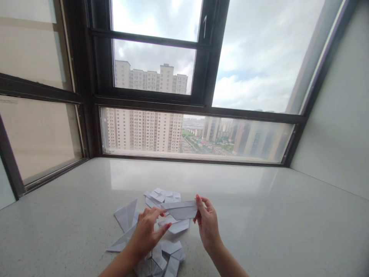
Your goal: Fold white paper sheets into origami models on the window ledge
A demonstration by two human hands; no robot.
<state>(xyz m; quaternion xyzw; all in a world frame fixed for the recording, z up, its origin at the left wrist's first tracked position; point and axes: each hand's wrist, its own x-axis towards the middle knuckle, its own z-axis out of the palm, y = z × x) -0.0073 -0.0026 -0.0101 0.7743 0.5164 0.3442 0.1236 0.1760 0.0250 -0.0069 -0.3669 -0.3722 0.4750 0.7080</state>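
**Paper folding on the windowsill, both hands pinching one piece**

Paper everywhere, basically. You're holding a folded white paper strip up in the air between your two hands, just above the pale stone ledge. Your left hand is pinching the strip's left end, thumb and fingertips pressed together on the edge, with the rest of the hand curling below it. Your right hand is pinching the right end, fingertips on top and thumb underneath, so the strip is stretching roughly level from one hand to the other, sitting above and between both palms.

Right under the strip, a pile of folded paper pieces is lying on the ledge, some fanned out just behind your hands and more bunched close to your left wrist. One larger triangular folded sheet is sticking up a bit at the left of the pile, near your left hand but not touching it.

Beyond the ledge, the dark-framed window is showing tall apartment blocks and cloudy sky.
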